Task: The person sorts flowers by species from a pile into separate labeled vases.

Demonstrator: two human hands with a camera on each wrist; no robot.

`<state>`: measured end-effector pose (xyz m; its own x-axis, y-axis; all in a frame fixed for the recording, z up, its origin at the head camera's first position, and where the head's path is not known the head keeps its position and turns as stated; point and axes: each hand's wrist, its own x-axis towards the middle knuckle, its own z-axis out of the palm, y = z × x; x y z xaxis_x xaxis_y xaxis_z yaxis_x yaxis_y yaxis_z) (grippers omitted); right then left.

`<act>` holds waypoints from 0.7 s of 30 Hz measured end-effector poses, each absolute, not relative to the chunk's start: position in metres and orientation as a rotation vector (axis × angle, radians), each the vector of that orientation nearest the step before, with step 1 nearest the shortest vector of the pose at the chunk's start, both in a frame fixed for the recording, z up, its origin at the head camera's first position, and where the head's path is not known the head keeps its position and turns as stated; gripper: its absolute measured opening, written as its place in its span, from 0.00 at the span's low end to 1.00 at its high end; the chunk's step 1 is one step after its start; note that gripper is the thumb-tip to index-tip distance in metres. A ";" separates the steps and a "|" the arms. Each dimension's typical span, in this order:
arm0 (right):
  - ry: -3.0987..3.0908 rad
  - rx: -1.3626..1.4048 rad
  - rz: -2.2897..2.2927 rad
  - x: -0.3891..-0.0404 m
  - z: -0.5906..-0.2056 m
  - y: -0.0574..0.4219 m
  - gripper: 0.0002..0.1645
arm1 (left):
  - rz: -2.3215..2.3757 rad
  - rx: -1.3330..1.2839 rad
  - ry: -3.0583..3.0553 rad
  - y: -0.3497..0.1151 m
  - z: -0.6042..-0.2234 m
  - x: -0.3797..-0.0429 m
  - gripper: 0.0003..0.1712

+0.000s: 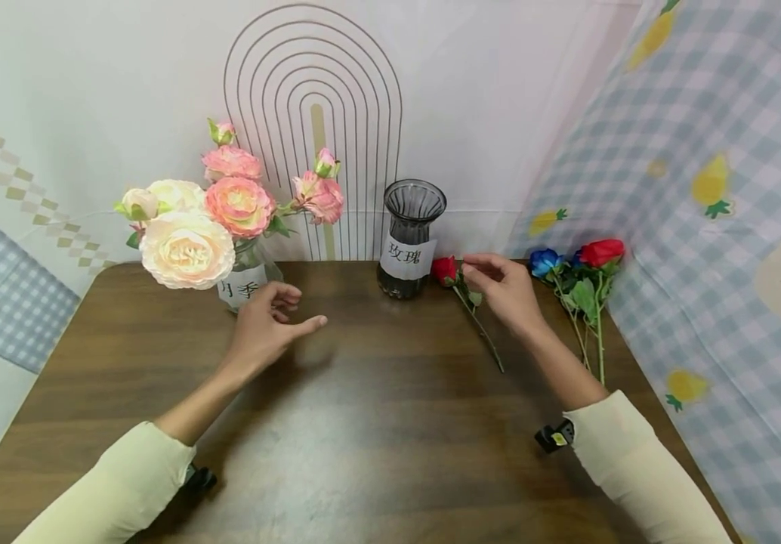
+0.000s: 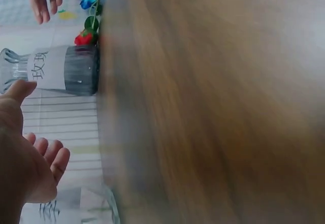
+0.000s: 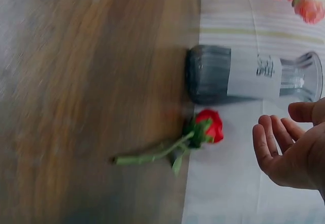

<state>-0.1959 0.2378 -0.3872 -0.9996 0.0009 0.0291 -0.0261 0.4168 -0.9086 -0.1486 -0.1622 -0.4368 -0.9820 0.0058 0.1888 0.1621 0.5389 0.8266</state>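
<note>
My right grip (image 1: 507,293) is wide, fingers loosely bent, empty above a single red rose (image 1: 443,271). Rose lies on the wooden surface (image 1: 363,423), bloom near the base of a dark ribbed vase (image 1: 409,228). My left grip (image 1: 260,331), also wide, thumb spread from bent fingers, is near a labelled glass vase (image 1: 241,285) of pink and cream flowers (image 1: 186,249). Red and blue roses (image 1: 584,296) lie at right.

Wrist views turned sideways, dark vase (image 3: 254,75) shared

The bare left hand (image 2: 28,155), fingers loosely curled, hung near a white-labelled, dark glass vase (image 2: 81,71) on the brown wooden counter (image 2: 213,107).
</note>
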 end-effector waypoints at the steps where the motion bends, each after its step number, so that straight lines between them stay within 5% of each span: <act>1: -2.632 0.010 1.685 -0.195 -0.388 0.242 0.24 | -1.445 -0.148 -2.616 -0.158 -0.438 -0.152 0.37; 21: -3.031 -0.240 1.644 -0.206 -0.425 0.296 0.24 | -1.626 -0.076 -2.696 -0.092 -0.465 -0.234 0.65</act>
